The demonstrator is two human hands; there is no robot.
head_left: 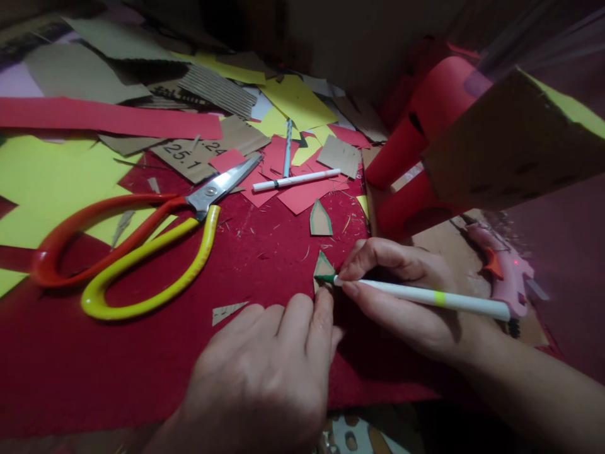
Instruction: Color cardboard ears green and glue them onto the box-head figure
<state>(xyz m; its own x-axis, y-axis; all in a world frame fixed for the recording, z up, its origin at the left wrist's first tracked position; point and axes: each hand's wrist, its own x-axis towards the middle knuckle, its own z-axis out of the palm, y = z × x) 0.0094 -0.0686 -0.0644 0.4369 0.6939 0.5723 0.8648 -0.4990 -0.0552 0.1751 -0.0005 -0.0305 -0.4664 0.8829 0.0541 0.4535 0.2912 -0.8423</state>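
A white marker pen with a yellow-green band is pinched in my right hand. Its green tip touches a small pointed cardboard piece with green along its edges. With fingers curled together, my left hand presses the lower part of that piece onto the red cloth, hiding some of it. Just above lies a second pointed cardboard piece, edged in green all round. Scissors with one orange and one yellow handle lie to the left, blades pointing away.
Behind are a white pen, a blue patterned stick, yellow paper, a red strip and cardboard scraps. At right stands a cardboard and red paper construction, with a pink glue gun beside it. A cardboard sliver lies near my left hand.
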